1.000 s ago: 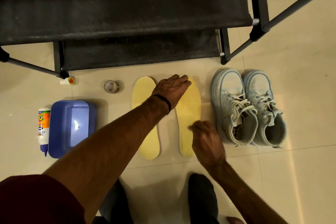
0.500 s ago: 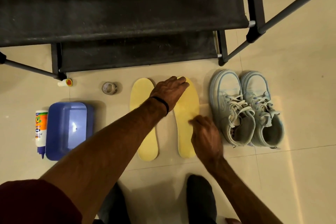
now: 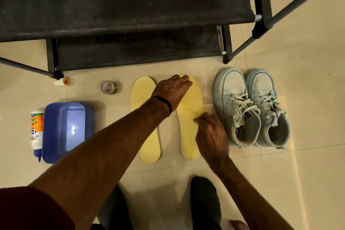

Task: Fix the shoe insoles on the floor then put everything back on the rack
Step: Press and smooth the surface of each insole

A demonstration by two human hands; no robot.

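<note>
Insoles lay side by side on the tiled floor (image 3: 298, 183), long axes running toward the rack (image 3: 130, 15), toes nearest it: flat, smooth yellow foam. Left hand (image 3: 172, 91) pressed flat, fingers together, on the right insole (image 3: 189, 117) toe; right hand (image 3: 211, 136) blurred, grip unclear, over its heel half. Left insole (image 3: 144, 117) untouched.

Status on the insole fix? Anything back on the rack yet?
Early. Done: both insoles out of the sneakers. In hand: left hand and right hand press the right insole. Left: glue bottle untouched, rack shelves bare.
</note>
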